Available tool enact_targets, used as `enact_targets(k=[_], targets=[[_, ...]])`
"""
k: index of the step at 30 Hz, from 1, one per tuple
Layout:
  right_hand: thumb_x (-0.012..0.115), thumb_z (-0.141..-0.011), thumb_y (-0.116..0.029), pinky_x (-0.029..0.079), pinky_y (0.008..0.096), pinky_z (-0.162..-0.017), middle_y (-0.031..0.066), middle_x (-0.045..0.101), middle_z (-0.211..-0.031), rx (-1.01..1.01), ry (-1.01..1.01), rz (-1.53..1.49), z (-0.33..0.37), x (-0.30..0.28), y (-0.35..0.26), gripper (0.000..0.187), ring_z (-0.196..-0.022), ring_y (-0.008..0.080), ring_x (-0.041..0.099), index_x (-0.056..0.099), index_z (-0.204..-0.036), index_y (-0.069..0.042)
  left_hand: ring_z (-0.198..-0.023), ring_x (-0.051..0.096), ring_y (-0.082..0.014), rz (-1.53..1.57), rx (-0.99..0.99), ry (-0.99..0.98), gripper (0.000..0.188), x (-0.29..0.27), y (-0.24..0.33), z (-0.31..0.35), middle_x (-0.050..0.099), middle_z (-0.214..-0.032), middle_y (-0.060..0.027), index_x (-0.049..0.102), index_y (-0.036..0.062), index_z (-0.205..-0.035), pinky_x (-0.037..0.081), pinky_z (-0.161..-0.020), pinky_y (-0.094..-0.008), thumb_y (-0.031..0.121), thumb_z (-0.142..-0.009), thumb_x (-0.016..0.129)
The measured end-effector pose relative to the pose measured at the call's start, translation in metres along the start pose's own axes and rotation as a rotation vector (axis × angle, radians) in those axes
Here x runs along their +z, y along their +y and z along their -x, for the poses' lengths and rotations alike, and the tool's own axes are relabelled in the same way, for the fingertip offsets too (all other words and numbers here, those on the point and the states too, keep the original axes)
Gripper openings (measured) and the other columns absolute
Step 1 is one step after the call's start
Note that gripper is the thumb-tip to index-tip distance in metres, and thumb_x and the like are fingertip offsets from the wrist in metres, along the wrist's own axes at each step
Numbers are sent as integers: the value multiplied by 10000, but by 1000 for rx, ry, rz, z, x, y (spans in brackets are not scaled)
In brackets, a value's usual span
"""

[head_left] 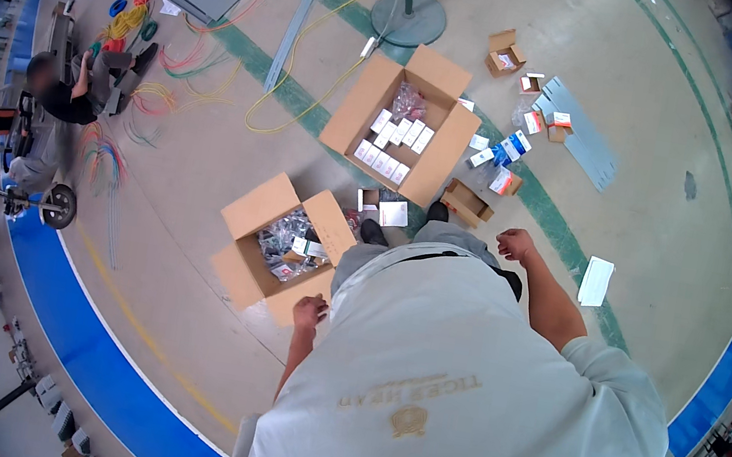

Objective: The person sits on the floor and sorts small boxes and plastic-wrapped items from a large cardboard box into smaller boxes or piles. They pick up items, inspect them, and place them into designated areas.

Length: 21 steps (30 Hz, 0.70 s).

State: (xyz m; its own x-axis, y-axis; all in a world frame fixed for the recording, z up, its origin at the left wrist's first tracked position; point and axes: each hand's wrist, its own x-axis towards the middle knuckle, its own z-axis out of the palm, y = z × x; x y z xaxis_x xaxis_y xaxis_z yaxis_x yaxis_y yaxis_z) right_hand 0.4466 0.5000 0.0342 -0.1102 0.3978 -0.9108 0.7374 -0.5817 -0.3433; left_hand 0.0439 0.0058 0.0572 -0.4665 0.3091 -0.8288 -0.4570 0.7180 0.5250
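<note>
My left hand (311,311) hangs beside the right flap of an open cardboard carton (260,210), its fingers loosely bent and apart, nothing seen in them. Clear bags of small parts (280,239) and a white box (309,248) fill that carton. On the other side, my right hand (513,244) is raised above the floor with the fingers curled in and no object showing. Closest to it is a small open brown box (467,204) by my shoe. Ahead stands a larger open carton (442,159) holding rows of small white boxes (383,160) and a clear bag (409,101).
Small boxes (513,147) and grey metal plates (581,138) lie ahead right. A white sheet-like item (596,282) rests at right. A post on a round base (409,20) and a yellow cable (290,73) are ahead. Another person (72,91) sits at left near coloured wires (126,18).
</note>
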Motion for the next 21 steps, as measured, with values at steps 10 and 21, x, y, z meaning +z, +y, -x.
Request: enact_targets(k=[10,21], targets=[[714,-953,-250,562,320,-669,50,727,-866,27,113,-159,82,30,21,212,-775,162,700,741,-1060,-69,-834,719,-160,96,-170,-19,186,-3,75,-42,723,-914,-43,676,54,-974,550,-683,-308,232,-950,725],[723,-940,-245,564,324,-628,49,728,-859,35,137,-134,81,42,35,224,-750,165,709,745,-1062,-58,-832,721,-169,93,-163,-40,139,-9,85,-56,713,-884,-43,679,61,-1011,548,-674,-314,153,-909,704]])
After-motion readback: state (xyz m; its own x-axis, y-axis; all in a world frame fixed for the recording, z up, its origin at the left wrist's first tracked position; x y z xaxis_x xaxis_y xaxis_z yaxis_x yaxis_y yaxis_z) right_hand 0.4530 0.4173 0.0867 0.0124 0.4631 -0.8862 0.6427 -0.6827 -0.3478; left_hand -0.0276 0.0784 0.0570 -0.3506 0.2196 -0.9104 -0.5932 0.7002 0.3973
